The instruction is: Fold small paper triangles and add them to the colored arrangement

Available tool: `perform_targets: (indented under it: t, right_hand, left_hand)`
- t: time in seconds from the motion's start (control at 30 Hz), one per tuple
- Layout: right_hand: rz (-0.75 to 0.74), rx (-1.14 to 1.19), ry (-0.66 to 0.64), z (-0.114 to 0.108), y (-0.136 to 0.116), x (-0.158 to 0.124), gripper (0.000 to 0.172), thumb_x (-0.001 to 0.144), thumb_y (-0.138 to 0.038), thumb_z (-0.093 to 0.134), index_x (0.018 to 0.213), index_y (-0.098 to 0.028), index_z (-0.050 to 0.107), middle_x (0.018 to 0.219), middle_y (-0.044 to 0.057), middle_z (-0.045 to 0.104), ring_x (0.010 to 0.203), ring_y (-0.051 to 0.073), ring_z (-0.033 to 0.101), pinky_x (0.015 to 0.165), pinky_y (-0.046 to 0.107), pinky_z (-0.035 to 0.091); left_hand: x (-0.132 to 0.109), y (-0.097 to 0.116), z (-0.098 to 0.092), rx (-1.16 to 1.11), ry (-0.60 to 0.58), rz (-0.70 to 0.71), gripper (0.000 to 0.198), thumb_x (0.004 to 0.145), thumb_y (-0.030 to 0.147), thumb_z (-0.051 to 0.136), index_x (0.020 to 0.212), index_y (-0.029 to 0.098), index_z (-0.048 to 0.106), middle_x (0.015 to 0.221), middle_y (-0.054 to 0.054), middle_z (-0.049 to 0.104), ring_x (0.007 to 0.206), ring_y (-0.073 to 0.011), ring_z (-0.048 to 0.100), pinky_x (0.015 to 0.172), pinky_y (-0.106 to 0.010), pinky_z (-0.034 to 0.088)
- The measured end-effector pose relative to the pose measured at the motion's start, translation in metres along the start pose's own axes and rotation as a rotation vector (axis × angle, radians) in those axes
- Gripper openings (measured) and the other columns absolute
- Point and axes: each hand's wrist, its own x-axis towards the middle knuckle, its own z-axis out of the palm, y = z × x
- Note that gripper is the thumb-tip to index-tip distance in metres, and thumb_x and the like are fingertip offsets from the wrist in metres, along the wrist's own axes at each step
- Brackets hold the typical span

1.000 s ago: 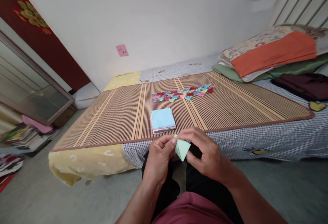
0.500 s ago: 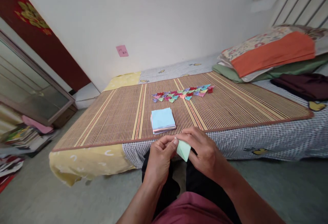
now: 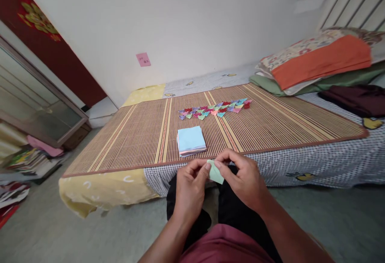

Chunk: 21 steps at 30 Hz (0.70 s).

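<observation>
A small piece of folded light green paper [image 3: 215, 175] is held up between my two hands, in front of the bed's near edge. My left hand [image 3: 192, 182] pinches its left side between thumb and fingers. At its upper edge, my right hand [image 3: 240, 176] grips it with thumb and bent forefinger. Just beyond my hands lies a stack of square paper [image 3: 191, 139] with a light blue sheet on top. Farther back, several small folded paper pieces [image 3: 215, 109] in many colours stand in rows on the striped mat [image 3: 132, 134].
Folded bedding with an orange panel [image 3: 323, 62] is piled at the right, beside a dark folded cloth [image 3: 355, 100]. A checked sheet [image 3: 288, 168] hangs over the bed's front edge. Books [image 3: 25, 162] lie at the far left, near a glass-fronted cabinet [image 3: 36, 90].
My right thumb has come onto the front of the green paper, and the right fingers have curled in. The paper shows a smaller, squarer shape than before. My left hand has barely moved.
</observation>
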Motion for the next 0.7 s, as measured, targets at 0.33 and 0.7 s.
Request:
perform_targets:
  t: [0.33,0.7]
  right_hand:
    - [-0.031,0.080,-0.061,-0.003,-0.002,0.004,0.013,0.093,-0.018,0.060,0.080,-0.020,0.063,0.073,-0.001,0.063,0.067,0.014,0.058,0.064,0.025,0.045]
    - [0.139,0.238,-0.134,-0.002,0.008,0.011,0.012,0.090,-0.025,0.066,0.080,-0.018,0.065,0.069,-0.002,0.060,0.063,0.013,0.054,0.057,0.024,0.042]
  left_hand:
    - [0.001,0.003,-0.002,0.132,-0.069,0.013,0.028,0.087,0.037,0.070,0.070,0.015,0.071,0.061,0.001,0.054,0.059,-0.0119,0.043,0.056,-0.024,0.034]
    - [0.002,0.004,-0.005,0.136,-0.217,-0.081,0.036,0.086,0.044,0.071,0.066,0.015,0.065,0.059,0.003,0.048,0.056,-0.0107,0.039,0.055,-0.024,0.030]
